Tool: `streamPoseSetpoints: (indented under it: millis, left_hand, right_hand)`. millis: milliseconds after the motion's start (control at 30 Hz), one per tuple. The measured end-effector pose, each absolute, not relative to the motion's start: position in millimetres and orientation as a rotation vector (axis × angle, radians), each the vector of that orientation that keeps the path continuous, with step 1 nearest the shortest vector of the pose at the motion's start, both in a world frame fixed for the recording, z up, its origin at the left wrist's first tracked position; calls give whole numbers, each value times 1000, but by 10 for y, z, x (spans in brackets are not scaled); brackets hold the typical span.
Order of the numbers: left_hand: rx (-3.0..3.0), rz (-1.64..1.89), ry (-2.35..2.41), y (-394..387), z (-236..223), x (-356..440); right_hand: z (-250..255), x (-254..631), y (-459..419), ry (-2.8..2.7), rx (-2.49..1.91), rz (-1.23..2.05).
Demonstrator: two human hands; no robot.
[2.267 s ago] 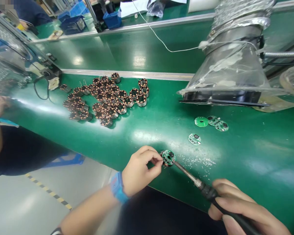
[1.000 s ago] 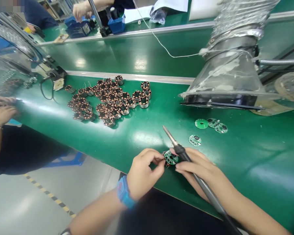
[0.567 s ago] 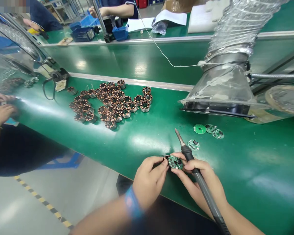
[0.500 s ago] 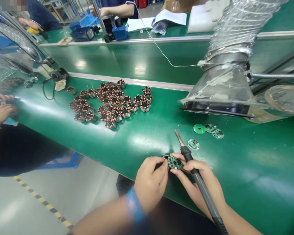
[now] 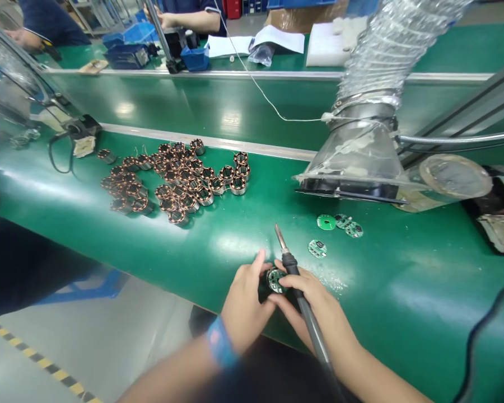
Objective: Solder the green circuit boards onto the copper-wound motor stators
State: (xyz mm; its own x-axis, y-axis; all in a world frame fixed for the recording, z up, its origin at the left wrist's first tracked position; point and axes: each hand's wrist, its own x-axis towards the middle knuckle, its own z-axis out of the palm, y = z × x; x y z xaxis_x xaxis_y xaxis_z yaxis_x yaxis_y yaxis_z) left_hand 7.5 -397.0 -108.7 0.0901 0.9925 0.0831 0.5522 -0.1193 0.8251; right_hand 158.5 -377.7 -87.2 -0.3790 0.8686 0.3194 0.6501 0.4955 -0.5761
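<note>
A small round green circuit board [image 5: 274, 279] sits between both my hands at the near edge of the green bench [image 5: 403, 280]. My left hand [image 5: 246, 305], with a blue wristband, is closed around the board's left side. My right hand [image 5: 315, 305] pinches the board's right side and also holds a soldering iron [image 5: 296, 282], whose tip points up and away, off the board.
A pile of several copper-wound stators [image 5: 172, 176] lies at the back left. Several loose round boards [image 5: 336, 226] lie behind my hands. A clear fume hood [image 5: 357, 162] on a foil duct stands at the right. Other people work at the left and across the far bench.
The iron's tip left the board and swung up as my right hand moved in to grip the board with my left. The view has since shifted right and the board turned between my fingers.
</note>
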Motion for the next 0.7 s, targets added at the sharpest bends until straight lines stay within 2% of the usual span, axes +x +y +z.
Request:
streamPoseSetpoints:
  millis: [133,200,300,400,500,700]
  left_hand:
    - [1783,962,1595,-3663,-979,-85]
    - [1866,1004,1692,-3492,-898,-313]
    - [2008,983,2168,-3283,-801,-764]
    - [2028,818,2520,-3162,-789,-1151]
    - [2030,775,2513,-3133,-866,-1334]
    - [1966,1024,2303,-3301,-942,-1273]
  right_hand:
    - [-870,1971,-3558,-2261,-1167,423]
    - [-901,2210,-3397,-2466,-1116,293]
    - [-999,2455,-3182,-2549,-980,238]
    - [-1070,2527,-3076,-2514,-969,344]
    - [-1050,2511,-3066,-2455,-1051,401]
    - [-971,2391,-3110,-2390,-986,449]
